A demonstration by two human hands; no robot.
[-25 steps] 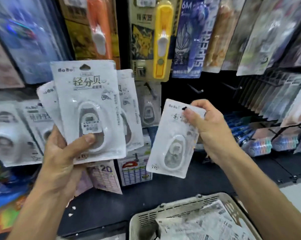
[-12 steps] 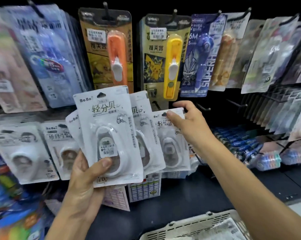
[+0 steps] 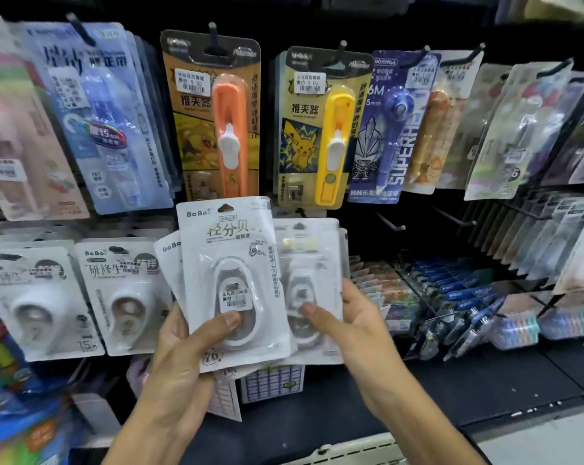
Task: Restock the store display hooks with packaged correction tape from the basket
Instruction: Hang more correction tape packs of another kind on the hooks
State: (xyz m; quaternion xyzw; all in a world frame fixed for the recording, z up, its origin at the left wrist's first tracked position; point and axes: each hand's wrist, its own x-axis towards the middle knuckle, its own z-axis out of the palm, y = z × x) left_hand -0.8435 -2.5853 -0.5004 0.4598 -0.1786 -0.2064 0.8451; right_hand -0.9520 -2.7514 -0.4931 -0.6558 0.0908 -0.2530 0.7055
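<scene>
**Both hands on the correction tape at the hooks**

I'm looking at a fan of white correction tape packs (image 3: pixel 232 280), held up in front of the display wall. The left hand (image 3: pixel 180 350) grips the fan from below, thumb pressed flat on the front pack's clear blister, fingers curled round behind. Just to the right, another white pack (image 3: pixel 312 263) sits partly tucked behind the front one, and the right hand (image 3: pixel 347 327) holds its lower right edge, thumb on the face, fingers wrapped round the back. I can't tell whether that pack hangs on a hook or rests only in the hand. Two similar white packs (image 3: pixel 123 297) hang to the left, just beside the fan. Above, an orange clip pusher card (image 3: pixel 213 119) and a yellow one (image 3: pixel 321 129) hang side by side on their hooks. Bare black hooks (image 3: pixel 389 223) jut out right of the hands. At the bottom edge, the basket rim (image 3: pixel 347 451) just shows, between the two forearms.
</scene>
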